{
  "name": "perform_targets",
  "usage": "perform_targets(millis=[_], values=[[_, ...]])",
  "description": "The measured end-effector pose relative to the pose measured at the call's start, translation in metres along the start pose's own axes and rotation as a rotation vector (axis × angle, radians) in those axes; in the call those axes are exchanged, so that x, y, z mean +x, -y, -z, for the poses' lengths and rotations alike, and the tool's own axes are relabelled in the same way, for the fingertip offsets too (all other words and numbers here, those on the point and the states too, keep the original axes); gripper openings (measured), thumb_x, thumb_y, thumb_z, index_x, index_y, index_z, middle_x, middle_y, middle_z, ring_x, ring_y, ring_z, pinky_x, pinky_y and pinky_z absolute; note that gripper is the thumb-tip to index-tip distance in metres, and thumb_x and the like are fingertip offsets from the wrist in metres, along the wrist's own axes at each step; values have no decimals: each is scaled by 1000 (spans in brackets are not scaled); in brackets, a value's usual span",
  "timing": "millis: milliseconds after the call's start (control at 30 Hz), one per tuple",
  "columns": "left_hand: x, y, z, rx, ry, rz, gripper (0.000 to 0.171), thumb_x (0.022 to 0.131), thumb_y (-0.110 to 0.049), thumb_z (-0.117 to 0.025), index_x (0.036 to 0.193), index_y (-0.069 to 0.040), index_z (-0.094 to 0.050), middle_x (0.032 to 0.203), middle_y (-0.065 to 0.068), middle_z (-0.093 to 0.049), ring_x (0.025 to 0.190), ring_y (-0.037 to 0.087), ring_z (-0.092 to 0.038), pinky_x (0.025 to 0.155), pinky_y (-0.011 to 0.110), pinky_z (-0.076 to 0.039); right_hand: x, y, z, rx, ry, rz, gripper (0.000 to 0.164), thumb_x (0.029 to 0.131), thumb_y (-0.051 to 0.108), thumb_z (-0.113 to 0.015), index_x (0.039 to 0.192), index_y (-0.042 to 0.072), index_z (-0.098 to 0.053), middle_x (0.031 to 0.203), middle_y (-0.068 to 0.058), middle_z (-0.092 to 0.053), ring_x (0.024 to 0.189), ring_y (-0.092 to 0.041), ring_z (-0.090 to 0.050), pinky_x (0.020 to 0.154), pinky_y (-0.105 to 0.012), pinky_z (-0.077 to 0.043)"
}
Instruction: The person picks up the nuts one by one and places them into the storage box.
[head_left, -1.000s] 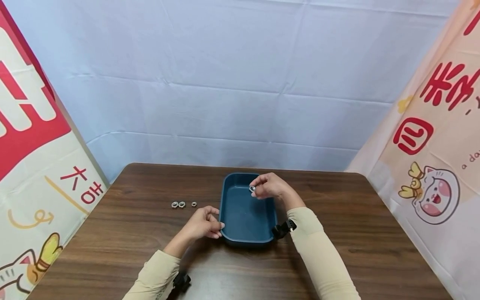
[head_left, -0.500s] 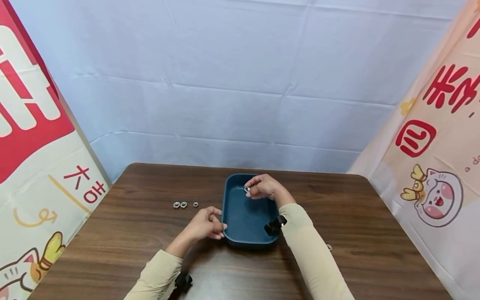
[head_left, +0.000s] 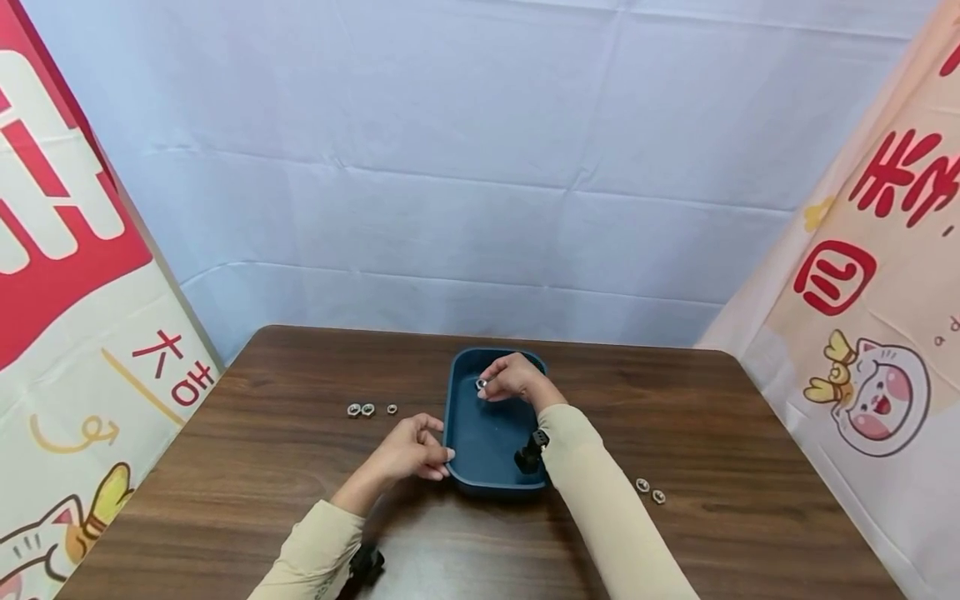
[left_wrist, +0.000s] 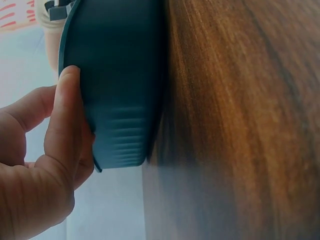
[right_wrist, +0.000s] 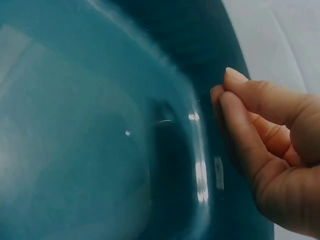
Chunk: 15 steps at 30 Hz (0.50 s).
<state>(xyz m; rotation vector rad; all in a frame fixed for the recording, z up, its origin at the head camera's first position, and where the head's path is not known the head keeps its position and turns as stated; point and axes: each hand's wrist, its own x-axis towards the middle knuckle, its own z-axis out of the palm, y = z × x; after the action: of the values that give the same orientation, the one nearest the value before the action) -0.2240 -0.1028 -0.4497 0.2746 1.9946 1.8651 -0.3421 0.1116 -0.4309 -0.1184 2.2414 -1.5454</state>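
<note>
A dark blue rectangular tray (head_left: pixel 480 437) lies on the table, long side pointing away from me. My left hand (head_left: pixel 411 447) grips its left rim near the front corner; in the left wrist view the thumb and fingers of the left hand (left_wrist: pixel 52 145) meet over the tray wall (left_wrist: pixel 117 75). Over the tray's far half, my right hand (head_left: pixel 513 379) pinches a small metal nut (head_left: pixel 481 384) at its fingertips. From the right wrist view the right hand (right_wrist: pixel 275 145) has thumb and fingertips together above the tray interior (right_wrist: pixel 75 125), the nut hidden there.
Left of the tray, two larger nuts (head_left: pixel 361 410) sit side by side, with a smaller nut (head_left: pixel 392 409) beside them. Two more nuts (head_left: pixel 642 485) lie right of my right forearm. The wooden table (head_left: pixel 247 467) ends at a pale cloth backdrop (head_left: pixel 450 208).
My right hand has moved left over the tray with the nut and sits slightly lower. Its forearm has shifted left, uncovering two nuts on the right. The left hand keeps its grip on the rim.
</note>
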Motion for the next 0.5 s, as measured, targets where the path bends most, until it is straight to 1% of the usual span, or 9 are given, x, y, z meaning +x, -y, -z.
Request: perform_targets(millis=[133,233,400,500], values=[[-3,-1,1,7,-16,4,47,84,1,-64,120,14,-37,73,15,-59,56,19,-63,53,32,-55,4,3,-11,-27,-11,0,22,75,-8,-71,96,-5,-65,86,-15,-64,73,-22,-66,76,-41,-54],[-4,-1,1,5,-18,5,47,84,1,-64,121,13,-37,73,14,-60,56,19,-63,54,32,-55,6,3,-16,-47,-36,-1,21,75,-8,-71,95,-5,-65,85,-14,-64,72,-22,-65,74,-40,-54],[-3,1,0,-1,0,-5,49,83,1,-65,120,15,-37,73,14,-60,56,18,-63,54,31,-55,9,-3,-17,-48,-85,-38,20,76,-10,-69,95,-4,-66,83,-13,-66,70,-21,-65,73,-39,-55],[-2,1,-1,-11,-1,-11,49,82,2,-66,118,15,-37,72,14,-59,55,18,-62,53,30,-55,12,-7,-15,-46,-101,-42,22,76,-11,-68,96,-5,-66,83,-14,-65,69,-20,-65,70,-37,-55]])
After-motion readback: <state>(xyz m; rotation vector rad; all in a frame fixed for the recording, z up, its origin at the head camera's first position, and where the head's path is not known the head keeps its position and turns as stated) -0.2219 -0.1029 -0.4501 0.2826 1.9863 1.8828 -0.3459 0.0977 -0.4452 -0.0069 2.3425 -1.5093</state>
